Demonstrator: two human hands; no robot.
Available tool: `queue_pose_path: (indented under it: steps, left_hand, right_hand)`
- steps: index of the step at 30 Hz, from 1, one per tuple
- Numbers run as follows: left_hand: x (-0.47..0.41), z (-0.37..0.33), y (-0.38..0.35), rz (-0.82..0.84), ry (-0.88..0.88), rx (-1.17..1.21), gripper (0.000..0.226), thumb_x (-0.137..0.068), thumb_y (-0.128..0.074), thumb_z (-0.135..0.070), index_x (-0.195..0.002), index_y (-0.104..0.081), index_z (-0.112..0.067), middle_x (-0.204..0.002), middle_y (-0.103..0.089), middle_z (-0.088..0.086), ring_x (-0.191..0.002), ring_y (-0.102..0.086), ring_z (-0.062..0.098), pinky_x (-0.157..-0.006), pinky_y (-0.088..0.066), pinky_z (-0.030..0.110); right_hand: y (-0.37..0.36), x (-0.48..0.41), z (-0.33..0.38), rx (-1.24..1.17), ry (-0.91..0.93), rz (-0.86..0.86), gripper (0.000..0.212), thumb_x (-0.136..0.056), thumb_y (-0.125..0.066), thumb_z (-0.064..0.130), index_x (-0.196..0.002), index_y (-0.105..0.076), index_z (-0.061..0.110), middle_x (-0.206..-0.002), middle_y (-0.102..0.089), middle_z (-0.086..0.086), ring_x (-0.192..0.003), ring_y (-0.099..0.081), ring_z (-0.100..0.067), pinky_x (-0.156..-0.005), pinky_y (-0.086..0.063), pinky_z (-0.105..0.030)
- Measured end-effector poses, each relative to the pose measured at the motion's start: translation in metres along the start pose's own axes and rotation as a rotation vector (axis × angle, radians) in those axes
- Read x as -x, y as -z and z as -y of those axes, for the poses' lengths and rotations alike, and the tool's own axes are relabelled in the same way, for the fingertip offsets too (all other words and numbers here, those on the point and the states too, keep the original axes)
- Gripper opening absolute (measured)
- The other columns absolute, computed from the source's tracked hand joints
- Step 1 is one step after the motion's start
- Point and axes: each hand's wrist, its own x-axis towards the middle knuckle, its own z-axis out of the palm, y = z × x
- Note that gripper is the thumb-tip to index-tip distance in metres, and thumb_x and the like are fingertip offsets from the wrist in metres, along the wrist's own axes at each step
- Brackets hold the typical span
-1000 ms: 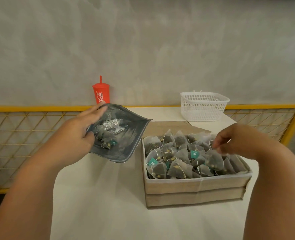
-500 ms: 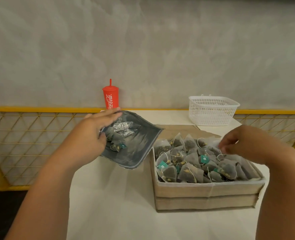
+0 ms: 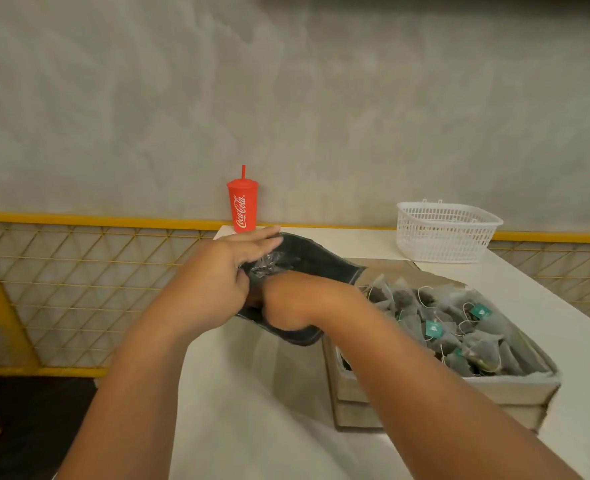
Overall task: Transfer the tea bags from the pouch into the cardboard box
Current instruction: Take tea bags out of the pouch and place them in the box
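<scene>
Box is nearly full of tea bags, so most of the job looks done. Pouch is up off the table, just beside the box. L hand grips its mouth. R hand is reaching inside (fingers hidden, can't tell if it's got a bag).

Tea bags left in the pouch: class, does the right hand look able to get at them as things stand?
Probably yes. The left hand holds the pouch mouth open, and the right hand is inside it, beside the tea bags. Its fingers are hidden.
</scene>
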Motion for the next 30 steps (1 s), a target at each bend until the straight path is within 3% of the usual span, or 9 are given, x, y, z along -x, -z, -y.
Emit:
queue_pose_path:
  steps: [5, 10, 17, 20, 23, 25, 27, 30]
  left_hand:
    - [0.001, -0.002, 0.001, 0.034, 0.022, 0.014, 0.068, -0.074, -0.035, 0.020, -0.123, -0.055, -0.022, -0.130, -0.042, -0.024, -0.127, -0.034, -0.005, -0.099, -0.016, -0.003]
    - [0.001, -0.004, 0.002, 0.048, 0.043, 0.009, 0.066, -0.075, -0.036, 0.020, -0.122, -0.056, -0.022, -0.125, -0.040, -0.028, -0.124, -0.033, -0.007, -0.094, -0.014, -0.007]
    - [0.003, -0.002, 0.008, 0.035, 0.048, 0.016, 0.066, -0.075, -0.036, 0.021, -0.123, -0.055, -0.020, -0.126, -0.040, -0.025, -0.121, -0.039, -0.006, -0.087, -0.019, -0.010]
    - [0.003, 0.001, 0.009, 0.032, 0.049, 0.000, 0.066, -0.074, -0.039, 0.020, -0.124, -0.055, -0.020, -0.127, -0.040, -0.024, -0.121, -0.042, -0.003, -0.088, -0.019, -0.009]
    - [0.003, 0.004, 0.009, 0.028, 0.065, -0.014, 0.067, -0.075, -0.041, 0.018, -0.125, -0.054, -0.024, -0.129, -0.040, -0.025, -0.125, -0.036, -0.005, -0.093, -0.017, -0.007]
    - [0.002, 0.003, 0.010, 0.025, 0.058, -0.027, 0.066, -0.075, -0.042, 0.017, -0.126, -0.053, -0.024, -0.130, -0.041, -0.023, -0.125, -0.037, -0.004, -0.093, -0.017, -0.007]
    - [0.003, 0.002, 0.010, 0.020, 0.053, -0.041, 0.066, -0.074, -0.043, 0.017, -0.126, -0.053, -0.023, -0.130, -0.041, -0.023, -0.125, -0.036, -0.003, -0.093, -0.016, -0.008]
    - [0.003, 0.001, 0.010, 0.013, 0.053, -0.049, 0.067, -0.074, -0.042, 0.018, -0.126, -0.052, -0.024, -0.128, -0.041, -0.025, -0.126, -0.035, -0.003, -0.097, -0.017, -0.004]
  right_hand:
    - [-0.018, -0.052, -0.014, -0.040, -0.095, 0.114, 0.038, -0.097, -0.037, 0.013, -0.134, -0.044, 0.009, -0.133, -0.049, -0.013, -0.108, -0.051, -0.026, -0.086, -0.042, -0.034]
    - [-0.027, -0.065, -0.020, -0.035, -0.112, 0.182, 0.037, -0.097, -0.036, 0.016, -0.133, -0.045, 0.008, -0.134, -0.049, -0.014, -0.118, -0.049, -0.029, -0.097, -0.041, -0.038]
    - [-0.011, -0.035, -0.007, -0.002, -0.037, -0.066, 0.029, -0.091, -0.042, 0.004, -0.113, -0.061, 0.004, -0.106, -0.064, -0.014, -0.084, -0.057, -0.025, -0.069, -0.043, -0.029]
    - [-0.009, -0.003, -0.005, -0.157, 0.024, -0.213, 0.035, -0.089, -0.045, 0.005, -0.117, -0.064, 0.014, -0.108, -0.067, -0.011, -0.095, -0.060, -0.027, -0.080, -0.049, -0.032]
    - [-0.003, 0.035, -0.009, -0.370, -0.016, -0.347, 0.026, -0.092, -0.052, 0.019, -0.111, -0.068, 0.020, -0.110, -0.069, -0.002, -0.101, -0.061, -0.017, -0.088, -0.047, -0.029]
    - [0.000, 0.056, -0.017, -0.577, -0.069, -0.435, 0.019, -0.089, -0.058, 0.020, -0.099, -0.073, 0.020, -0.100, -0.072, 0.004, -0.087, -0.064, -0.004, -0.078, -0.050, -0.022]
    - [0.002, 0.072, -0.028, -0.731, -0.110, -0.527, 0.016, -0.086, -0.062, 0.014, -0.092, -0.075, 0.022, -0.087, -0.071, 0.013, -0.065, -0.059, 0.011, -0.058, -0.043, -0.005]
    - [0.005, 0.093, -0.047, -0.887, -0.115, -0.630, 0.022, -0.082, -0.064, 0.005, -0.084, -0.073, 0.024, -0.062, -0.066, 0.017, -0.046, -0.054, 0.010, -0.045, -0.036, -0.002]
